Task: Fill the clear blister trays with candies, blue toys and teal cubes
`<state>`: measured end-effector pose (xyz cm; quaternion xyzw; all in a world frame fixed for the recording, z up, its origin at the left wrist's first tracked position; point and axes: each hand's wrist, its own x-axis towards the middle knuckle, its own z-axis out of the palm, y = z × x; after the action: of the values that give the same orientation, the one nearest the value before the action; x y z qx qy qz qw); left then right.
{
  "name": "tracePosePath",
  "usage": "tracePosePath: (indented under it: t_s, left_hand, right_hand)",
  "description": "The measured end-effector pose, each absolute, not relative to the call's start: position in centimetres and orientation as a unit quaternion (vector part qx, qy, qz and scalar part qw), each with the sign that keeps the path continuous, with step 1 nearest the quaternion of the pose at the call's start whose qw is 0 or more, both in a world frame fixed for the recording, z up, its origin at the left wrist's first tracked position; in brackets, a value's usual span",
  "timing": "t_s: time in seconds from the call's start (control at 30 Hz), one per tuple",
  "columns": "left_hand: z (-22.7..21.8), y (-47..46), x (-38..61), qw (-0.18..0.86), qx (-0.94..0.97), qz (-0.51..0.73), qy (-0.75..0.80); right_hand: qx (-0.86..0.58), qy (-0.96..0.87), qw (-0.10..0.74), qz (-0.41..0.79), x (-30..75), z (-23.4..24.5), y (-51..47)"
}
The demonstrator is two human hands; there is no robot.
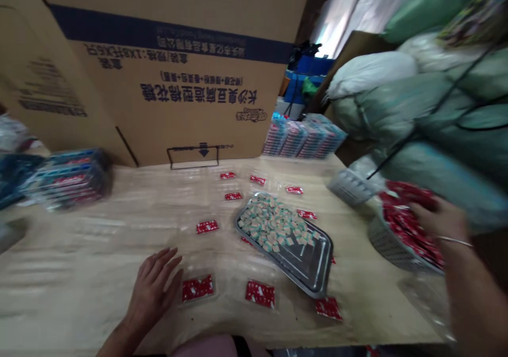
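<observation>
My left hand (153,288) lies flat on the wooden table (99,251), fingers stretched out, right beside a clear bag with a red header card (197,287). My right hand (438,216) reaches into a grey basket (391,248) full of red cards at the right edge; its fingers are blurred and partly buried in the cards. A metal tray (313,269) holding several small tan and teal squares sits between the hands. More red-header bags (260,293) lie scattered around the tray.
A large cardboard box (178,71) stands along the back of the table. Stacks of packaged goods sit at the left (67,179) and back right (301,137). Big stuffed sacks (428,97) pile up at the right.
</observation>
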<state>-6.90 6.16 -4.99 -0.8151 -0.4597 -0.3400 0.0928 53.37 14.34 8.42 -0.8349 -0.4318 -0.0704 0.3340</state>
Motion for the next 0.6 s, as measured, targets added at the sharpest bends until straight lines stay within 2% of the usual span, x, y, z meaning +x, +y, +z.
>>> tracePosePath:
  t_s: [0.07, 0.1, 0.17, 0.2, 0.3, 0.37, 0.47, 0.6]
  left_hand:
    - [-4.5, 7.9, -5.4, 0.009, -0.798, -0.377, -0.469]
    - [-4.1, 8.8, -4.4, -0.049, -0.784, -0.393, -0.478]
    - [-3.1, 10.7, -2.1, -0.186, -0.737, -0.417, -0.498]
    - [-2.5, 11.5, -1.0, -0.263, -0.705, -0.424, -0.504]
    - [-1.2, 13.7, 1.2, -0.461, -0.549, -0.491, -0.494]
    - [-0.9, 14.7, 1.1, -0.488, -0.463, -0.554, -0.491]
    - [-1.2, 15.2, -1.5, -0.425, -0.393, -0.615, -0.536]
    - [-2.0, 16.2, -7.1, -0.374, -0.349, -0.611, -0.604]
  right_hand:
    - [-0.757, -0.440, 0.470, 0.112, 47.7, 8.8, 15.8]
    - [-0.705, -0.453, 0.497, 0.224, 44.4, 8.5, 16.7]
    - [-0.655, -0.478, 0.496, 0.310, 37.5, 7.0, 18.4]
    - [-0.596, -0.490, 0.502, 0.391, 34.0, 6.0, 19.1]
    - [-0.455, -0.494, 0.458, 0.582, 24.3, 2.9, 20.1]
    - [-0.393, -0.485, 0.422, 0.658, 19.2, 1.3, 19.9]
    - [-0.339, -0.466, 0.369, 0.730, 14.5, -0.4, 19.4]
    - [-0.357, -0.467, 0.312, 0.746, 13.3, -2.2, 19.6]
